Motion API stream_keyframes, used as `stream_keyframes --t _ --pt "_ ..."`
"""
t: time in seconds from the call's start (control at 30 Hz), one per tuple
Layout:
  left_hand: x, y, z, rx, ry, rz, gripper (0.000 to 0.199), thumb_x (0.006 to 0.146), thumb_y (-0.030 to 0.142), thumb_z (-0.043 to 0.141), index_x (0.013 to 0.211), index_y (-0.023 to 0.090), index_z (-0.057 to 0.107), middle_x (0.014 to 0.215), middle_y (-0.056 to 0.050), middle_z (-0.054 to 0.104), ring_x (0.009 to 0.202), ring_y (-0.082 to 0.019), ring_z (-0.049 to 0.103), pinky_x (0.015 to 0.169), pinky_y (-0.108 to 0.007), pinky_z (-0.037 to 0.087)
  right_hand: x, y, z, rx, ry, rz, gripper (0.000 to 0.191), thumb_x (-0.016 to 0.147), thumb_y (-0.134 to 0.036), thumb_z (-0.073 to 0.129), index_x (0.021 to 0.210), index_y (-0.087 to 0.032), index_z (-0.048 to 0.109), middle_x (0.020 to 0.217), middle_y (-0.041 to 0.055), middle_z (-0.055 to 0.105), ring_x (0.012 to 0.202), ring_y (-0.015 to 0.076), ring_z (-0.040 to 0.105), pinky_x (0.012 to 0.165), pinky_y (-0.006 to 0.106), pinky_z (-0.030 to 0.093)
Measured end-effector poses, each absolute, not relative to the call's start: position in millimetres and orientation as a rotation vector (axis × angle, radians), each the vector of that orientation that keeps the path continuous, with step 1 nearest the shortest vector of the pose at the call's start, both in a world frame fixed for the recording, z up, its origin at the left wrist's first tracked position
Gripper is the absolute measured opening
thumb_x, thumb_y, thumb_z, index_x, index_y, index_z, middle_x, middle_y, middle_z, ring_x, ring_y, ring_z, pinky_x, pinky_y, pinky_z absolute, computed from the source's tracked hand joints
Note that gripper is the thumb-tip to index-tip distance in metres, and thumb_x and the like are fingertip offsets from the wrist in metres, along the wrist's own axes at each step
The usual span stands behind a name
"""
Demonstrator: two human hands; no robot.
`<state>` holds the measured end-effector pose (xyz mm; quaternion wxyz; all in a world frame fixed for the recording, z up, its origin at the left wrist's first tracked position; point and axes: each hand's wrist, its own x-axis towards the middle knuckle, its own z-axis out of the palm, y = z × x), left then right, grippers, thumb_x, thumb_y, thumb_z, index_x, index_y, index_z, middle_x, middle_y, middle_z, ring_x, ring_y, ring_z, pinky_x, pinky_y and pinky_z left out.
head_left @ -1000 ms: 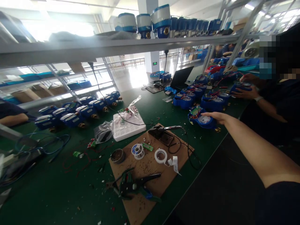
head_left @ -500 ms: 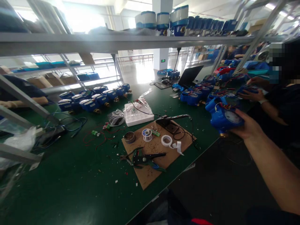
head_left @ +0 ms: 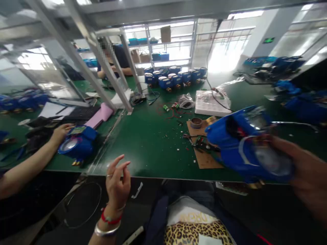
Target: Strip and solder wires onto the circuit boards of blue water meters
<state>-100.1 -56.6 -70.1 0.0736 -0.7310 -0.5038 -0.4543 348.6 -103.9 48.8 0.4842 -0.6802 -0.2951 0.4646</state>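
Note:
My right hand [head_left: 304, 163] grips a blue water meter [head_left: 235, 149] by its right side, above the front of the table. Its housing stands open, with wires and a round clear dial showing and a brass fitting beneath; motion blurs it. My left hand [head_left: 119, 183] is raised at the table's front edge, fingers apart and nothing in them. Behind the held meter lies a brown board [head_left: 208, 163], partly covered, with dark-handled pliers [head_left: 204, 144] and a small round tin [head_left: 196, 123] on it.
At left, a co-worker's hand [head_left: 62, 132] touches another blue meter [head_left: 79, 144]. Several meters [head_left: 176, 78] stand in rows at the back. A white foam tray [head_left: 212, 107] holds plastic wrap. Metal shelf posts [head_left: 102, 64] rise at left; small scraps dot the green tabletop [head_left: 143, 139].
My view has swung left. The water meter in my right hand has come from the right side to over the board. My left hand has come into view, open.

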Motion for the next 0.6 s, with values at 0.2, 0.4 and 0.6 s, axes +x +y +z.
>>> stream_keyframes --t 0.2,0.4,0.6 --pt "-98.2 -74.6 -47.1 -2.331 -1.471 -1.303 0.028 0.087 0.005 0.057 0.111 0.019 0.060 0.120 -0.011 0.062 0.114 -0.023 0.058 0.099 -0.043 0.048 212.9 -17.7 -13.0 -1.246 -0.686 1.991 0.022 0.088 -0.027 0.059 0.097 -0.009 0.068 0.093 0.0132 0.075 0.072 0.0183 0.072 0.076 0.030 0.061" --pt "-96.3 -63.5 -33.4 -2.544 -1.398 -1.131 0.037 0.088 0.005 0.057 0.122 0.019 0.054 0.120 -0.011 0.059 0.113 -0.022 0.055 0.099 -0.042 0.049 157.6 33.4 -36.7 -1.249 -0.932 2.130 0.021 0.086 -0.025 0.065 0.097 -0.009 0.069 0.094 0.0127 0.075 0.071 0.0160 0.072 0.068 0.023 0.060" --pt "-88.0 -32.8 -37.8 -2.692 -1.246 -0.942 0.029 0.090 0.007 0.053 0.116 0.019 0.056 0.112 -0.010 0.058 0.105 -0.021 0.053 0.093 -0.038 0.050 162.1 53.7 -35.7 -1.269 -1.025 2.224 0.022 0.089 -0.029 0.061 0.096 -0.010 0.070 0.092 0.0109 0.075 0.072 0.0151 0.071 0.067 0.021 0.059"
